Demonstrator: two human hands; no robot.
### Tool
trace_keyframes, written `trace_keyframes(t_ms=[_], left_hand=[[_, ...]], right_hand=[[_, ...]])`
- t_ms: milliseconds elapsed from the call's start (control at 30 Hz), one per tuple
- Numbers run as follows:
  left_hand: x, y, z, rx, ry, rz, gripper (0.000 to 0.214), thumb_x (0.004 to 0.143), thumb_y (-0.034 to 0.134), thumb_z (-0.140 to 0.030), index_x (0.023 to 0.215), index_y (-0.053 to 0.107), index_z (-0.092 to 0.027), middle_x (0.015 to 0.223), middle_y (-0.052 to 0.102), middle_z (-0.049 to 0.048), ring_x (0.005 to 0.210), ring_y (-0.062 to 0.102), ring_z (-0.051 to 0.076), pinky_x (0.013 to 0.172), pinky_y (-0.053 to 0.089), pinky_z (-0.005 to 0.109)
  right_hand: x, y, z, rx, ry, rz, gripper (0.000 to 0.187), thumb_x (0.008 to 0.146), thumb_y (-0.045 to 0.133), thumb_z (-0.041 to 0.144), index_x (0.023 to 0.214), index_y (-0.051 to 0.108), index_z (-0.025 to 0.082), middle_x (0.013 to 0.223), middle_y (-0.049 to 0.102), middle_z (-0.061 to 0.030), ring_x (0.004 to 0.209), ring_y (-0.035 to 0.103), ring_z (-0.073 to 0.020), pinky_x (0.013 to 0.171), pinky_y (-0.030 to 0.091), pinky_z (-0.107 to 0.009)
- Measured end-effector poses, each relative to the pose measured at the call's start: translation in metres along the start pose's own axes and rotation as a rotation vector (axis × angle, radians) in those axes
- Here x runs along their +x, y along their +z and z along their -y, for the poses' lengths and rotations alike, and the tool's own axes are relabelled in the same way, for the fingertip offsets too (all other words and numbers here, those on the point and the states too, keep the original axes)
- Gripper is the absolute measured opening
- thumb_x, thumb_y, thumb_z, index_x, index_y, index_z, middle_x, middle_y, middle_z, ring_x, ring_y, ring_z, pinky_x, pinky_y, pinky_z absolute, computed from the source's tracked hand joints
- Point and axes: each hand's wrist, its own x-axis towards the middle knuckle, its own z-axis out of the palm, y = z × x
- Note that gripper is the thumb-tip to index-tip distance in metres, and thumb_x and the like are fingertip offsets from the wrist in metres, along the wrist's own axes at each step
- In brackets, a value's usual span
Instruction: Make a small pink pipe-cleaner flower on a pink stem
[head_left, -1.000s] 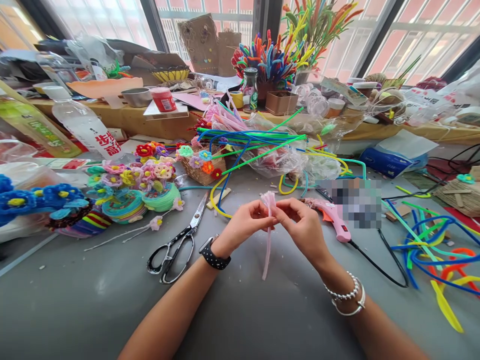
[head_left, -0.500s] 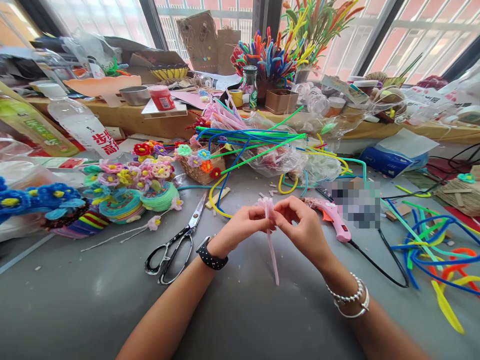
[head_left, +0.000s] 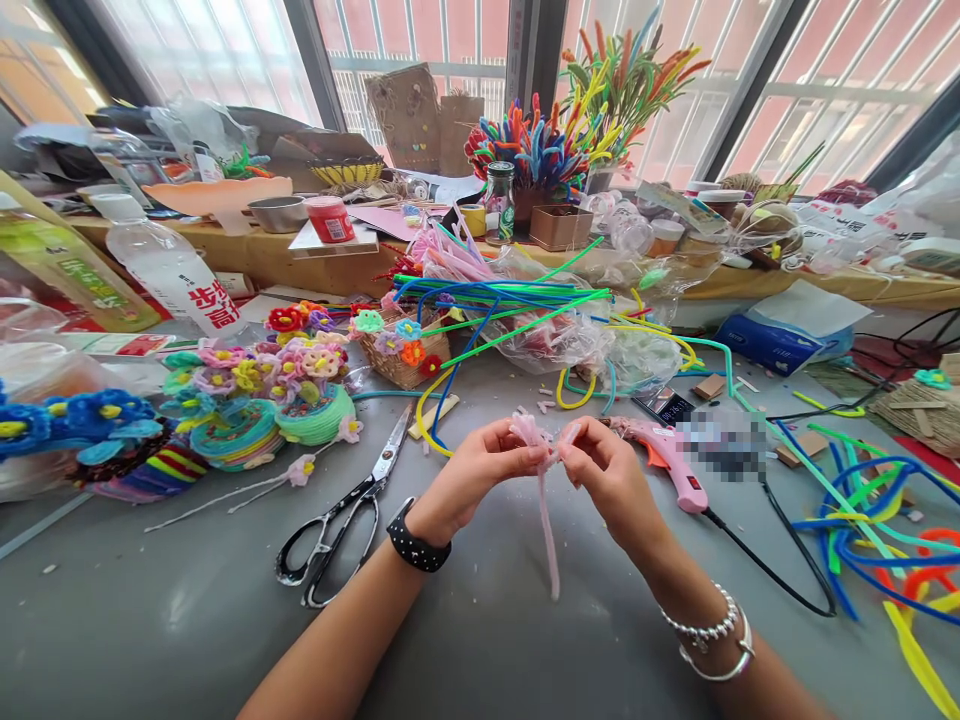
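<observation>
Pink bundle (head_left: 529, 432) was held above the table (head_left: 487, 650), right of the scissors (head_left: 379, 470), its stem (head_left: 550, 545) hanging down. Left hand (head_left: 484, 468) grasped the bundle below its tufted top. Right hand (head_left: 606, 468) pinched a pale tip (head_left: 571, 432) beside it; whether tip and bundle were joined could not be told. Farther right of the scissors lay a glue gun (head_left: 686, 485); left of and beyond them stood a mint pot (head_left: 311, 417).

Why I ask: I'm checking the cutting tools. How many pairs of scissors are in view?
1 pair: the scissors lie on the table, left of the left hand. Others may be hidden.
</observation>
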Motion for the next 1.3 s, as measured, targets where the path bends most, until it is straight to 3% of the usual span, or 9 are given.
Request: trace_keyframes(t_ms=[200, 400, 533, 667, 900, 1100, 1167, 1300], left_hand=[[0.003, -0.004, 0.003, -0.138, 0.129, -0.161, 0.011, 0.066, 0.066, -0.021, 0.074, 0.062, -0.014, 0.072, 0.062, -0.0014, 0.069, 0.056, 0.008, 0.070, 0.044, 0.022], [0.004, -0.004, 0.000, -0.241, 0.170, -0.305, 0.015, 0.064, 0.067, -0.021, 0.075, 0.060, -0.013, 0.073, 0.061, -0.0015, 0.065, 0.055, 0.006, 0.064, 0.044, 0.018], [0.002, -0.001, -0.003, -0.124, 0.175, -0.304, 0.029, 0.062, 0.069, -0.020, 0.085, 0.053, -0.016, 0.069, 0.062, -0.0017, 0.061, 0.056, 0.008, 0.061, 0.043, 0.020], [-0.001, 0.005, -0.001, 0.034, 0.198, -0.219, 0.020, 0.062, 0.068, -0.024, 0.074, 0.054, -0.015, 0.068, 0.062, -0.0010, 0.067, 0.057, 0.011, 0.066, 0.042, 0.023], [-0.001, 0.007, 0.003, 0.259, 0.204, -0.200, 0.021, 0.070, 0.059, -0.034, 0.066, 0.059, -0.013, 0.064, 0.056, 0.0006, 0.062, 0.050, 0.011, 0.061, 0.040, 0.024], [-0.004, 0.008, 0.004, 0.701, 0.512, -0.392, 0.015, 0.072, 0.057, -0.030, 0.065, 0.057, -0.017, 0.070, 0.054, 0.0016, 0.065, 0.049, 0.012, 0.061, 0.040, 0.024], [-0.004, 0.008, 0.004, 0.717, 0.540, -0.373, 0.013, 0.073, 0.056, -0.030, 0.068, 0.058, -0.018, 0.070, 0.055, 0.0014, 0.065, 0.050, 0.012, 0.062, 0.041, 0.024], [-0.004, 0.007, 0.001, 0.559, 0.409, -0.243, 0.016, 0.074, 0.055, -0.032, 0.074, 0.058, -0.017, 0.073, 0.058, 0.0018, 0.068, 0.054, 0.013, 0.065, 0.044, 0.024]], right_hand=[[0.003, -0.001, -0.002, 0.215, 0.084, 0.018, 0.014, 0.070, 0.057, 0.024, 0.063, 0.046, 0.018, 0.054, 0.046, 0.0053, 0.049, 0.041, -0.0073, 0.048, 0.034, -0.020], [0.003, 0.003, -0.001, 0.378, 0.287, 0.172, 0.017, 0.068, 0.063, 0.028, 0.062, 0.052, 0.016, 0.057, 0.051, 0.0042, 0.054, 0.045, -0.0072, 0.055, 0.038, -0.021], [0.005, -0.003, -0.003, 0.260, 0.306, 0.211, 0.015, 0.068, 0.063, 0.032, 0.067, 0.062, 0.017, 0.068, 0.058, 0.0010, 0.064, 0.051, -0.0104, 0.064, 0.041, -0.024], [0.006, -0.006, -0.003, 0.049, 0.170, 0.168, 0.020, 0.070, 0.061, 0.037, 0.076, 0.068, 0.019, 0.078, 0.065, -0.0017, 0.075, 0.053, -0.0149, 0.071, 0.039, -0.028], [0.003, 0.003, -0.001, 0.002, 0.140, 0.119, 0.020, 0.069, 0.061, 0.037, 0.071, 0.068, 0.018, 0.067, 0.062, 0.0000, 0.065, 0.052, -0.0138, 0.061, 0.039, -0.025], [0.001, 0.005, -0.003, 0.009, 0.104, 0.081, 0.022, 0.071, 0.059, 0.036, 0.068, 0.065, 0.015, 0.065, 0.059, -0.0005, 0.063, 0.050, -0.0126, 0.058, 0.037, -0.024], [0.001, 0.005, -0.004, 0.049, 0.114, 0.101, 0.022, 0.071, 0.059, 0.036, 0.070, 0.065, 0.015, 0.068, 0.060, -0.0008, 0.065, 0.051, -0.0129, 0.060, 0.039, -0.025], [0.002, 0.005, -0.005, 0.121, 0.155, 0.104, 0.022, 0.069, 0.061, 0.037, 0.074, 0.063, 0.016, 0.072, 0.061, -0.0013, 0.068, 0.053, -0.0137, 0.065, 0.040, -0.026]])
